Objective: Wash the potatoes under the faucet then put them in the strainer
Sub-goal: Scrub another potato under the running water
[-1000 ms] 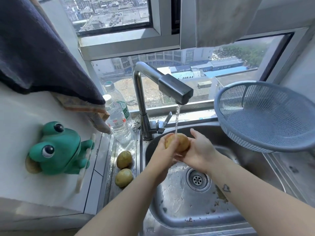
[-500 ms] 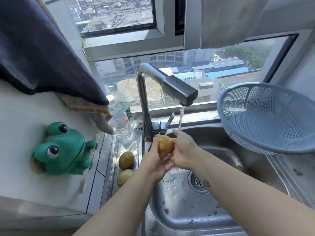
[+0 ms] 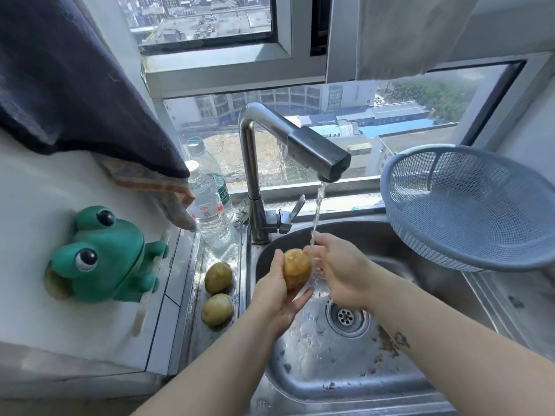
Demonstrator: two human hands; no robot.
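1. Potato in hand, wet and yellow-brown, is held over the rear left part of the sink basin, just left of the falling water stream.
2. Left hand cups the potato from below and from the left, with its fingers curled under it.
3. Right hand lies against the potato's right side, and the stream lands on its fingers. Whether they wrap round the potato I cannot tell.
4. Faucet rises from the sink's rear left corner, and its spout reaches over the basin.
5. Two unwashed potatoes lie on the steel ledge along the sink's left edge, one behind the other.
6. Blue strainer sits tilted at the sink's rear right corner, well apart from the hands, with nothing in it.
7. Plastic bottles stand at the ledge's rear end.
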